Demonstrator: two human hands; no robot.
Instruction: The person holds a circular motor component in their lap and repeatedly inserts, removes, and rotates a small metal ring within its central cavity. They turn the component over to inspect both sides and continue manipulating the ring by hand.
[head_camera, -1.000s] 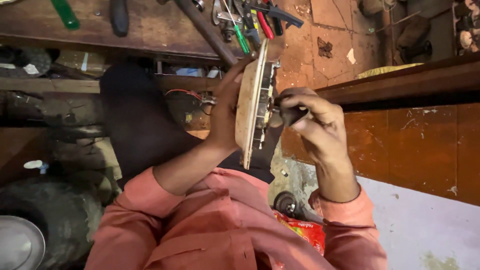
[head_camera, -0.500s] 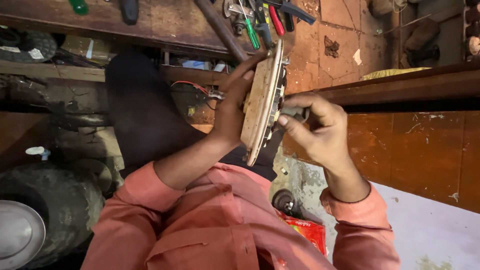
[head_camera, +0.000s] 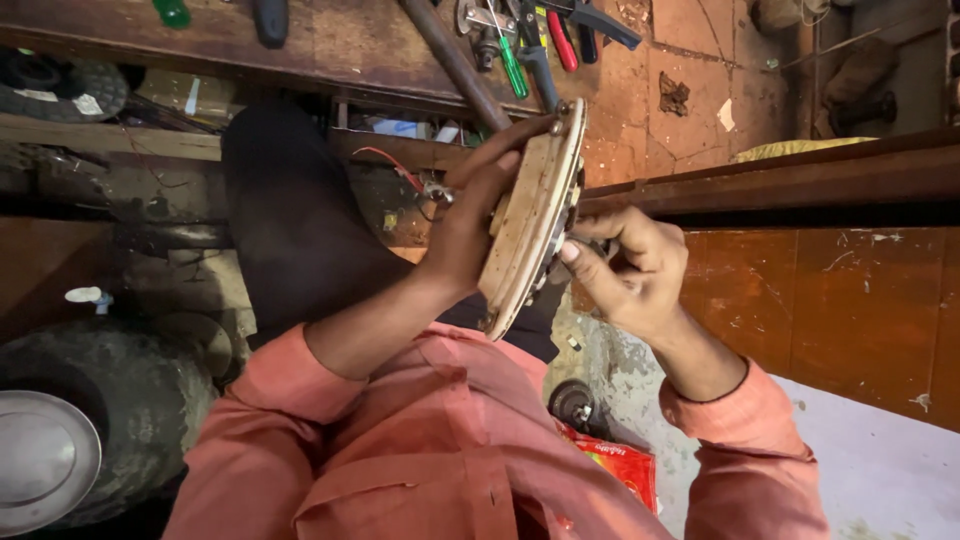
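**A stiff wooden disc held on edge between both hands**

We saw the round wooden plate (head_camera: 530, 225) raised in front of the chest, turned almost edge-on to the camera and tilted, its upper rim near the workbench and its lower rim just above the dark cloth over the lap. It looked rigid and flat, layered at the rim like plywood, and metal fittings sat on its far face, though we could not make them out clearly. We judged it fairly light for its width but awkward, since the weight of the hardware sat to one side. The bare wood seemed dry and not slippery, and the rim and the plain back offered the safest hold, clear of the fittings.

The left hand (head_camera: 470, 225) was pressed flat against the back of the plate, fingers spread and wrapped up to its top edge, carrying it. The right hand (head_camera: 625, 265) was curled close against the fitted face, its fingers pinched narrowly on something small there; what they gripped was hidden from us.

Beyond the hands, a red wire (head_camera: 385, 165) ran out from behind the left hand. Screwdrivers with green and red handles (head_camera: 540, 45) and other tools lay on the worn wooden workbench (head_camera: 340, 45) above. A dark tyre (head_camera: 120, 410) with a pale metal dish (head_camera: 40, 460) on it lay at lower left, and a red packet (head_camera: 620, 465) lay below the right forearm on pale ground.
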